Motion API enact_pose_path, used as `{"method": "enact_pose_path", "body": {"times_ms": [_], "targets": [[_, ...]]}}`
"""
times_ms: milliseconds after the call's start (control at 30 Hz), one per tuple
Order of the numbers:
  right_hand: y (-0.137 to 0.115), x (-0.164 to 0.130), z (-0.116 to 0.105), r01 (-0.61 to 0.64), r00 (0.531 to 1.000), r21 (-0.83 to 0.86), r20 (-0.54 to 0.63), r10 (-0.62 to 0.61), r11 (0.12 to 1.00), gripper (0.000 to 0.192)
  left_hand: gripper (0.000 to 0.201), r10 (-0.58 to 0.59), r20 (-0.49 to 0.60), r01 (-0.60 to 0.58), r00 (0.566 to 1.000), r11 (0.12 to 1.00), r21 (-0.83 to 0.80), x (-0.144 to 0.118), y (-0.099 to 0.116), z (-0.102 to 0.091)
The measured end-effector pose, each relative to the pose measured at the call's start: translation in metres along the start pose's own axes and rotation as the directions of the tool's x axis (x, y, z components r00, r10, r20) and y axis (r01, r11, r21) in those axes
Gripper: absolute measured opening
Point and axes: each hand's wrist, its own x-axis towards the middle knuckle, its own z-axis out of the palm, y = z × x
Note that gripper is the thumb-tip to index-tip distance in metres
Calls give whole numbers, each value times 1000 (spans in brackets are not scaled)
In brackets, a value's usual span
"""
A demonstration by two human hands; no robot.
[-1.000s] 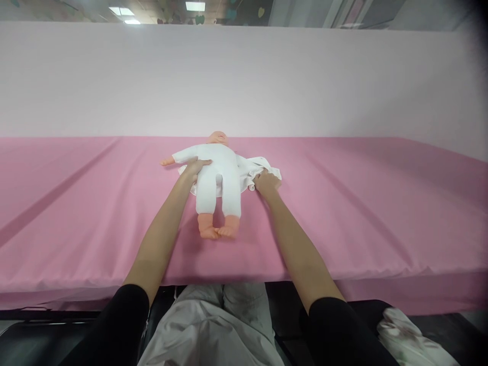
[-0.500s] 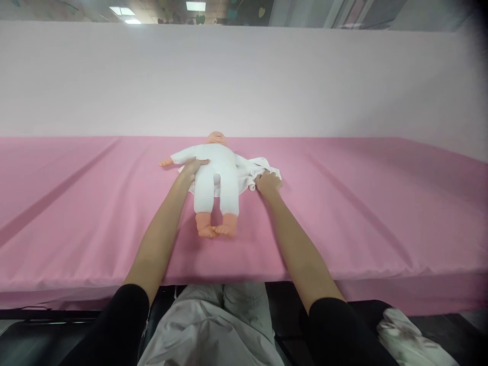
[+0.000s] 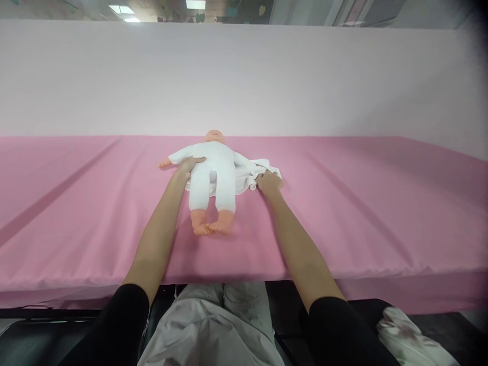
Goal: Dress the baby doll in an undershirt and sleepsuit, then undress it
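A baby doll [image 3: 212,170] with a white cloth body lies on its back on the pink sheet, feet toward me. My left hand [image 3: 189,165] grips the doll's side at the waist, the thumb on top and the other fingers largely hidden. Under the doll and out to its right spreads a white baby garment [image 3: 244,185]. My right hand [image 3: 270,180] is closed on the bunched cloth at the garment's right end. The doll's arm on that side reaches into the cloth, its hand out of sight. The other arm lies stretched out on the sheet.
The pink sheet [image 3: 343,213] covers a wide table, its front edge before my lap. Behind rises a plain white panel [image 3: 244,76]. A pale patterned cloth [image 3: 409,338] lies at the lower right beside a dark seat.
The doll's body and legs have shifted slightly left along with my left hand. My right hand stays on the garment, almost unmoved.
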Motion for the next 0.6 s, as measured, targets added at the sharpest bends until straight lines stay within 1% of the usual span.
{"method": "enact_pose_path", "body": {"times_ms": [67,167,267,333,400,433,500,533,567,600], "targets": [[1,2,2,-17,1000,28,2,17,999,44,73,11,9,-11,1000,1000,4,-2,1,1],[4,4,7,1,1000,44,-29,1,999,48,69,21,27,-21,999,1000,-6,-4,1,3],[3,4,9,56,989,8,-134,-54,998,44,69,20,16,-20,1000,1000,3,-7,0,5],[0,5,9,122,966,-55,-223,-131,991,40,67,20,24,-20,1000,1000,21,-7,-2,5],[-5,6,8,238,924,-145,-270,-270,960,38,72,23,24,-24,999,999,39,-6,-3,4],[-8,7,9,323,894,-190,-259,-365,927,39,77,22,10,-22,1000,999,48,-5,-4,3],[-12,11,10,500,819,-246,-178,-545,831,42,86,17,-27,-15,999,998,61,-2,-7,1],[-13,13,12,568,783,-251,-129,-609,784,43,88,15,-37,-13,999,998,62,0,-8,0],[-14,15,13,615,755,-241,-93,-649,750,44,87,15,-34,-13,999,998,58,2,-9,-1],[-15,16,15,633,747,-219,-79,-660,743,42,85,14,-21,-13,1000,999,48,4,-11,-2]]}}
